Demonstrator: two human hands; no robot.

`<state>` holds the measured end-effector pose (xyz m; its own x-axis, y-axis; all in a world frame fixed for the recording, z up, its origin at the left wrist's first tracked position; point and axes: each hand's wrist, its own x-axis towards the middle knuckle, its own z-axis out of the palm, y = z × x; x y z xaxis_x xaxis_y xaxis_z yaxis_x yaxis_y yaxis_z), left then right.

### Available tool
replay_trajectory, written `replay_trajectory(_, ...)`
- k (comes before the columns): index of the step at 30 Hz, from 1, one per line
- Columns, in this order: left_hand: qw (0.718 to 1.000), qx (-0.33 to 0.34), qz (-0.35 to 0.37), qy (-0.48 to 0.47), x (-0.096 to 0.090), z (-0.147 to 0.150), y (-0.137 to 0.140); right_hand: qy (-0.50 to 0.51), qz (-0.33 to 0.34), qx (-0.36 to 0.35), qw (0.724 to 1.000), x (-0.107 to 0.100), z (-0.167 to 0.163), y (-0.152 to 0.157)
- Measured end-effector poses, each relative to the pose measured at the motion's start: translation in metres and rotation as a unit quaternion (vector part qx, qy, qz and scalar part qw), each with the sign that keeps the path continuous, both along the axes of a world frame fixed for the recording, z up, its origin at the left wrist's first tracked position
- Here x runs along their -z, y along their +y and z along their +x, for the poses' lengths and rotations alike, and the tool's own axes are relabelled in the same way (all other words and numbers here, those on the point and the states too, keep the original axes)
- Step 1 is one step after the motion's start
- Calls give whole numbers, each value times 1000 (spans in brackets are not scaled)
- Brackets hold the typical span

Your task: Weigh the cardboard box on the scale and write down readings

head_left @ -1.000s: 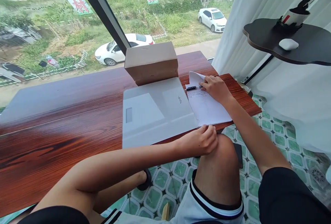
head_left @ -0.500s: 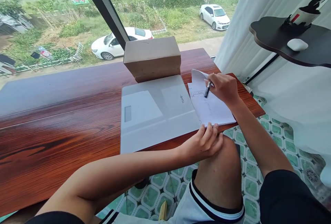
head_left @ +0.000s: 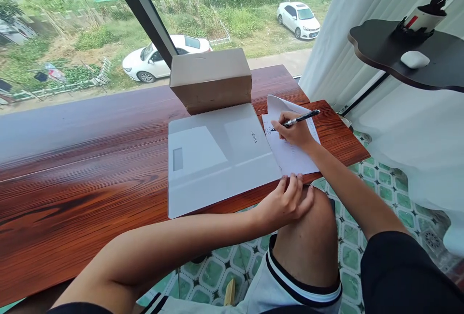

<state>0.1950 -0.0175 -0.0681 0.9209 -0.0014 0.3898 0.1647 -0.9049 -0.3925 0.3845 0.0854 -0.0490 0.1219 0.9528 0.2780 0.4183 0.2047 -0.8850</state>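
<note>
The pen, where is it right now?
In the head view, right of the middle: the pen is in the fingers of the right hand, its tip pointing at the paper.

Pen (head_left: 302, 117), slender, with a dark barrel and lighter, glossy bands; it lies obliquely in my right grip (head_left: 295, 132), writing end low and to the left, rear end raised to the right. Its tip is at the paper, beside small dark handwriting near the left margin.

Paper (head_left: 295, 157), white, lying on the right part of the brown surface (head_left: 340, 135), partly covered by my right grip. Its far portion curls upward at the left corner; faint writing also shows along the right side, too small to read. The near portion lies flat, its edge meeting the fingertips of my left grip (head_left: 284, 205).
</note>
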Motion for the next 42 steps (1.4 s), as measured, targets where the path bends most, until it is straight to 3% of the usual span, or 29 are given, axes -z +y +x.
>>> replay_trajectory(17, 1000, 2, 7, 5, -2, 0, 2, -3, -48, 25, 999, 11, -4, -4)
replay_trajectory(42, 1000, -4, 11, 6, -2, 1, 1, -36, -51, 18, 998, 10, -5, -1)
